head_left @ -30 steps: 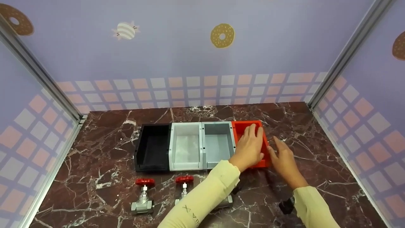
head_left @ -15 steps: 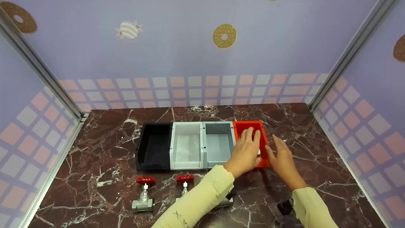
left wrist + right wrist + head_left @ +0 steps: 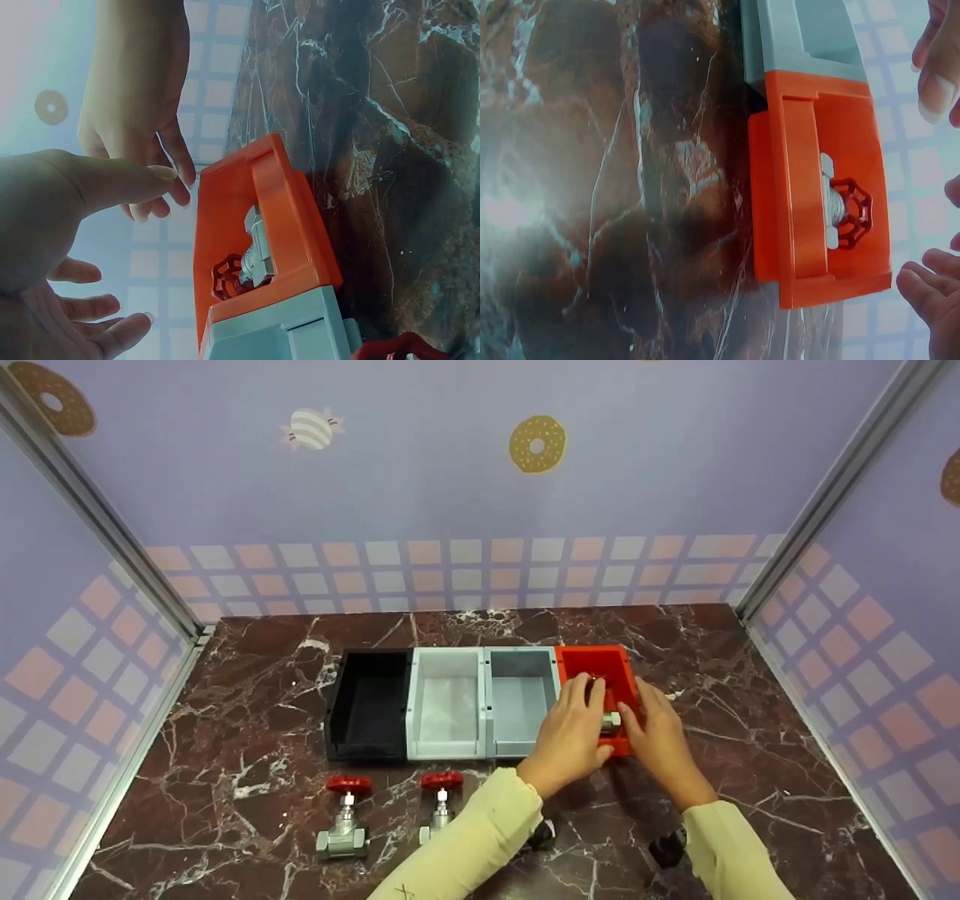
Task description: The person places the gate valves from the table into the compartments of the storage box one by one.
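Observation:
A metal gate valve (image 3: pixel 832 206) with a red handwheel (image 3: pixel 855 214) lies inside the red bin (image 3: pixel 799 187), at the right end of a row of bins. In the head view my left hand (image 3: pixel 570 727) hangs over this bin and hides part of the valve. The left wrist view shows that hand's fingers (image 3: pixel 86 304) spread, with nothing between them. My right hand (image 3: pixel 660 731) is at the bin's right wall, its fingers extended and holding nothing. Both hands stand above the bin's opening in the wrist views.
Left of the red bin sit a grey bin (image 3: pixel 521 701), a white bin (image 3: pixel 448 697) and a black bin (image 3: pixel 371 705). Two more valves, a left valve (image 3: pixel 345 825) and a middle valve (image 3: pixel 441 810), stand in front; my left sleeve (image 3: pixel 465 840) overlaps the middle one.
My left hand has drawn back slightly toward the front left from within the red bin, and more of the valve shows there. My right hand has shifted slightly left.

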Motion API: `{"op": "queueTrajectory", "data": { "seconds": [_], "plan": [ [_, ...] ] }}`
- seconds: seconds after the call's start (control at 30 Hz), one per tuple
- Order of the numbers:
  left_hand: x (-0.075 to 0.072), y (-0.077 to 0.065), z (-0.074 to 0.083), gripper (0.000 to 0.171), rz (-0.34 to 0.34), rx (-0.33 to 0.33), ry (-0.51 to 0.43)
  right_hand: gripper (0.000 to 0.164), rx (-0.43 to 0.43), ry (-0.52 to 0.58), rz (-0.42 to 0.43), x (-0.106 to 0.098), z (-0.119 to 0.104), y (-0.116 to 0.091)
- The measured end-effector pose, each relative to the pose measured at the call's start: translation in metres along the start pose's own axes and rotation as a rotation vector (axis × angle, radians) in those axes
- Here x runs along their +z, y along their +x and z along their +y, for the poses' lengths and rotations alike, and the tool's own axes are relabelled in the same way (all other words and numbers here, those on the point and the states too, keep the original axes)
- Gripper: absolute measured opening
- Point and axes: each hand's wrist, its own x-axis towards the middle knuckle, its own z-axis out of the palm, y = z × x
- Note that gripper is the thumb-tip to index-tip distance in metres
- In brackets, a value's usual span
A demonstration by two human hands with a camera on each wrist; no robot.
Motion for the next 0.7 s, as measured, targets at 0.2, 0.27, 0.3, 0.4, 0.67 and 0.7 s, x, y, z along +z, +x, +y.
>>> {"op": "queueTrajectory", "data": {
  "seconds": [0.2,0.27,0.3,0.4,0.67,0.7],
  "plan": [
    [-0.002,-0.005,0.002,0.093,-0.005,-0.032,-0.009,0.049,-0.004,0.019,0.006,0.004,-0.004,0.003],
    [-0.003,-0.007,0.001,0.094,0.001,-0.042,-0.006,0.05,0.004,0.021,-0.008,0.005,-0.005,0.003],
    [-0.003,-0.008,0.001,0.094,0.009,-0.046,-0.009,0.05,0.007,0.021,-0.015,0.005,-0.006,0.003],
    [-0.002,-0.013,0.0,0.095,0.02,-0.056,-0.02,0.051,0.023,0.016,-0.028,0.005,-0.007,0.003],
    [-0.003,-0.03,-0.007,0.098,0.015,-0.083,-0.068,0.051,0.037,0.009,-0.055,0.007,-0.008,0.003],
    [-0.004,-0.032,-0.008,0.098,0.016,-0.086,-0.076,0.051,0.042,0.006,-0.061,0.007,-0.009,0.003]
  ]
}}
